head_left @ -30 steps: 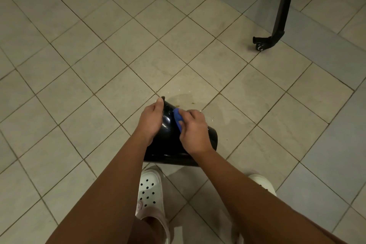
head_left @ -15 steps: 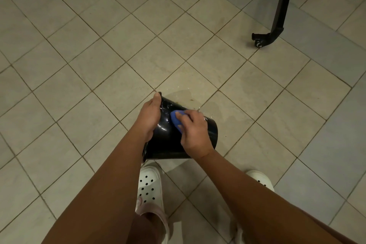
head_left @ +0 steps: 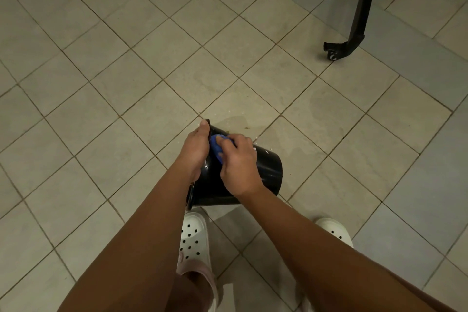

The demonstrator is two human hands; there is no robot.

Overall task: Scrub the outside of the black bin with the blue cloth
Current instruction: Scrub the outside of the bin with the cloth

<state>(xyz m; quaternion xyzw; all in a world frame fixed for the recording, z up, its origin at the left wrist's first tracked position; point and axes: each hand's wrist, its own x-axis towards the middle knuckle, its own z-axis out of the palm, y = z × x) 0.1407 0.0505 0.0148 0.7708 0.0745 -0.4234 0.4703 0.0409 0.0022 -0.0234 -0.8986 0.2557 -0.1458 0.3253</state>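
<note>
A glossy black bin (head_left: 268, 172) lies tipped on its side on the tiled floor, just in front of my feet. My left hand (head_left: 196, 149) grips its left end, thumb over the edge. My right hand (head_left: 239, 163) holds a bunched blue cloth (head_left: 215, 145) and presses it against the bin's upper outer wall, close to my left hand. Most of the cloth is hidden under my fingers.
A wet patch and small crumbs (head_left: 253, 125) mark the tiles just beyond the bin. A black stand leg with a caster wheel (head_left: 333, 54) stands at the far right. My white clogs (head_left: 195, 238) are right below the bin.
My right hand has slid the blue cloth left and up along the bin wall, toward my left hand. My left hand keeps its grip on the bin.
</note>
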